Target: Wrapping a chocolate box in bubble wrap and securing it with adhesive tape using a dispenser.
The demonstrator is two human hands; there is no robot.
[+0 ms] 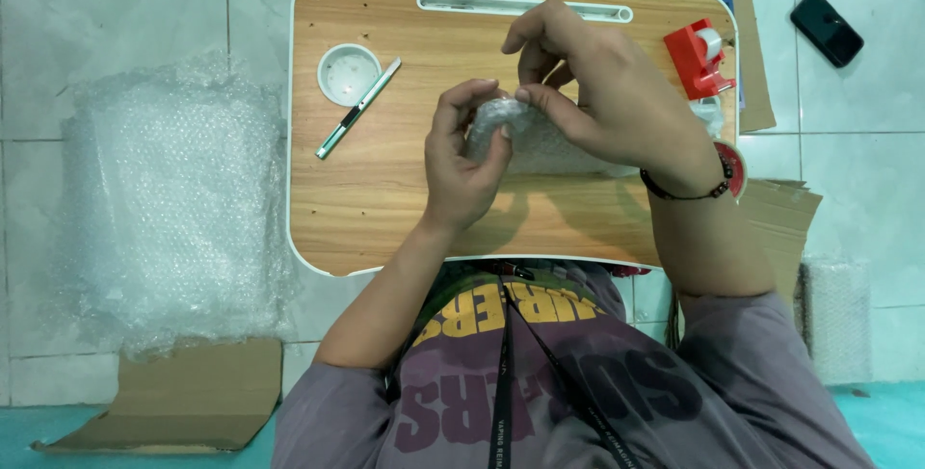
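Together, both hands, left hand (464, 163) and right hand (597, 93), gripping a bubble-wrapped bundle (525, 137), above a wooden lap table (385, 190)

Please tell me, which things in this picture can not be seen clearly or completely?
- Head view: what is inside the bubble wrap bundle is hidden by the wrap, the left hand and the right hand.
- Head view: the tape roll by the right wrist is mostly hidden by the wrist.
- Head view: the cardboard at the lower left is cut off by the bottom edge.
- Head view: the contents of the white cup are too small to tell.
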